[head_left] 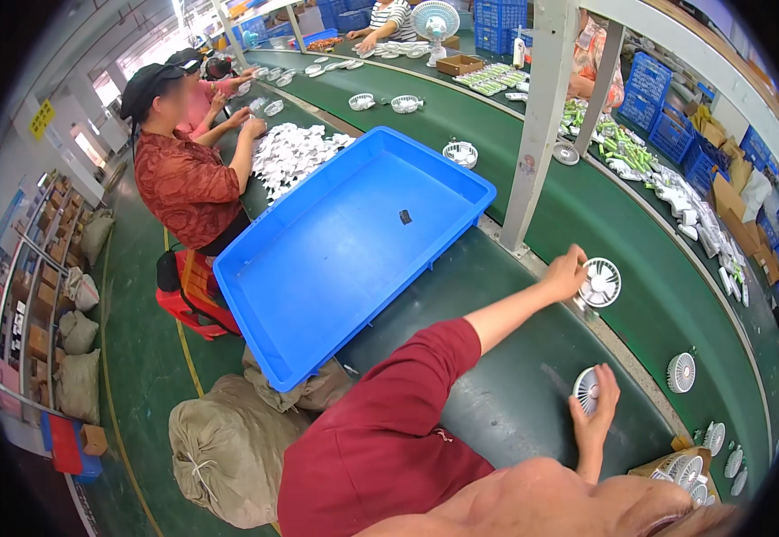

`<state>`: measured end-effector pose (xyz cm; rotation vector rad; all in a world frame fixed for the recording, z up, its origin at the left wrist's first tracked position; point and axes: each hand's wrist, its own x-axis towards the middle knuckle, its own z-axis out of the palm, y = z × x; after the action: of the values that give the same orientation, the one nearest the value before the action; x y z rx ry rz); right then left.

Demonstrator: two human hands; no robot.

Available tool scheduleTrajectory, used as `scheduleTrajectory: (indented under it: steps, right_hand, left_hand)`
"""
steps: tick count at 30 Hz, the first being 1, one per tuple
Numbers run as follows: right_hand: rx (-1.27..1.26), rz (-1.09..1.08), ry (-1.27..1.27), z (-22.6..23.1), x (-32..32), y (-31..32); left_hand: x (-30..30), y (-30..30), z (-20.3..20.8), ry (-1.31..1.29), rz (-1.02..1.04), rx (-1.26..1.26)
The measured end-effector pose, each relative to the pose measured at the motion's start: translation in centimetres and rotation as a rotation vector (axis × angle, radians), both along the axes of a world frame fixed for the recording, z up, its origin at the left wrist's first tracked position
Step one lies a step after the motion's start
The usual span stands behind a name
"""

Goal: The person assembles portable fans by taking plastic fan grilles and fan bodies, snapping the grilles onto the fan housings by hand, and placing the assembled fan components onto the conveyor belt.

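My left hand (567,276) reaches out to the conveyor's near edge, fingers closed at the rim of a small white fan head (601,283). Its round front guard and pale blades face up. Closer to me, over the dark green work surface, my right hand (595,413) grips a second white fan head (586,390) between thumb and fingers. Part of that one is hidden behind the fingers. Left of my arms lies a big blue plastic tray (318,277), tilted in view, with one small black piece (405,217) in it.
The green conveyor (577,215) carries more fan heads (680,372). A grey metal post (540,134) stands beside it. An open carton (712,483) of fan heads is at lower right. Co-workers (184,170) work by a pile of white parts (295,157). Sacks (228,447) rest on the floor.
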<state>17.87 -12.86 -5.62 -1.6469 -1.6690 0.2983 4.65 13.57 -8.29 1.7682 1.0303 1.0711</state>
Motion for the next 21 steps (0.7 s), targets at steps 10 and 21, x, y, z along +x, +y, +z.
scheduleTrajectory:
  steps: [10, 21]
  right_hand:
    - [0.332, -0.197, -0.233, 4.5, -2.2, 7.3]
    - [0.310, -0.039, -0.089, 3.5, -3.0, 9.7]
  left_hand:
    - [-0.7, -9.2, 2.3, -0.578, -0.652, -0.799]
    - [-1.4, -8.7, 3.1, -0.741, -0.514, -0.882]
